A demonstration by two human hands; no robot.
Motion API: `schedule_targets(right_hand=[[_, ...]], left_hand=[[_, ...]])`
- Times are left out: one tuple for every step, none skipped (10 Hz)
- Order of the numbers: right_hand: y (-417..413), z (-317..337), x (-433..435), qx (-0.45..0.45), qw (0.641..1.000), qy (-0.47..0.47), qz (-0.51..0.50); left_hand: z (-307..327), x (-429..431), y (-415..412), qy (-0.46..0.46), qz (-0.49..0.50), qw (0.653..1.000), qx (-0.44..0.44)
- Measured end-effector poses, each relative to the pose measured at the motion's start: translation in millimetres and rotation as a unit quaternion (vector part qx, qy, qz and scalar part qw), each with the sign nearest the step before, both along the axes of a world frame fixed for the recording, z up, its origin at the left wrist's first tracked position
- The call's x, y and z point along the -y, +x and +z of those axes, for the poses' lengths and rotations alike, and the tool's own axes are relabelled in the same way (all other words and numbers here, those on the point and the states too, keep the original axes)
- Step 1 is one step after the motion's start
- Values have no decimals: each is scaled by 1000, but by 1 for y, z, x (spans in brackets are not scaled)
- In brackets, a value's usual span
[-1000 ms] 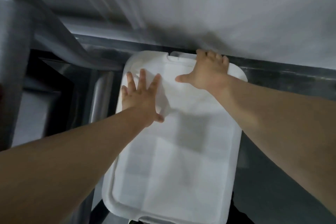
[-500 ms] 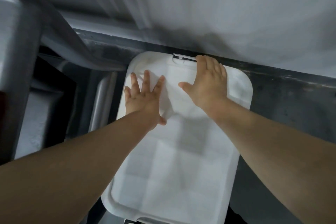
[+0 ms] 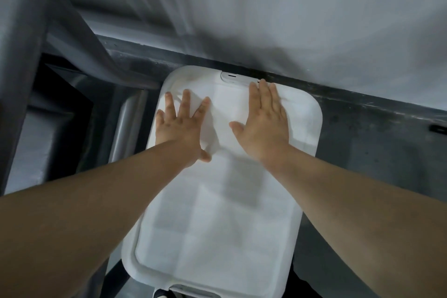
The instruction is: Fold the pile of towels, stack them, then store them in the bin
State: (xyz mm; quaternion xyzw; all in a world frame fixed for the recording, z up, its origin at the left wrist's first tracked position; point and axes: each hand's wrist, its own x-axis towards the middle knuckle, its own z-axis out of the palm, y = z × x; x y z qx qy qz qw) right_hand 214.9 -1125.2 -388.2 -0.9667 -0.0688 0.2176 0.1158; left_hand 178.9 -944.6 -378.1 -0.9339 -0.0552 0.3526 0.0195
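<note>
A white plastic bin lid [image 3: 217, 225] covers the bin on the floor, its far end against a pale wall. A latch tab [image 3: 233, 77] shows at the lid's far edge. My left hand [image 3: 180, 126] lies flat on the lid's far left part, fingers spread and straight. My right hand [image 3: 263, 121] lies flat on the far right part, fingers straight and together, fingertips near the latch. No towels are visible; the bin's inside is hidden by the lid.
A pale wall [image 3: 314, 19] rises just beyond the bin above a dark skirting strip [image 3: 362, 104]. Grey metal frame bars [image 3: 21, 55] and a steel tube [image 3: 128, 133] stand to the left. Dark floor [image 3: 375, 152] lies to the right.
My right hand slid back from the lid's far rim and flattened onto the lid top. My left hand stayed flat on the lid.
</note>
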Motion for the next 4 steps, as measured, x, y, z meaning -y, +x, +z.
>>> schedule_targets(right_hand=[[7, 7, 1, -14, 1000, 9, 0], [13, 25, 6, -65, 998, 13, 9], [15, 54, 19, -93, 995, 18, 15], [11, 100, 30, -103, 994, 16, 19]], left_hand=[[4, -6, -2, -20, -1, 1000, 11], [19, -10, -3, -55, 4, 998, 6], [43, -3, 1, -103, 63, 992, 24], [87, 11, 7, -146, 84, 983, 78]])
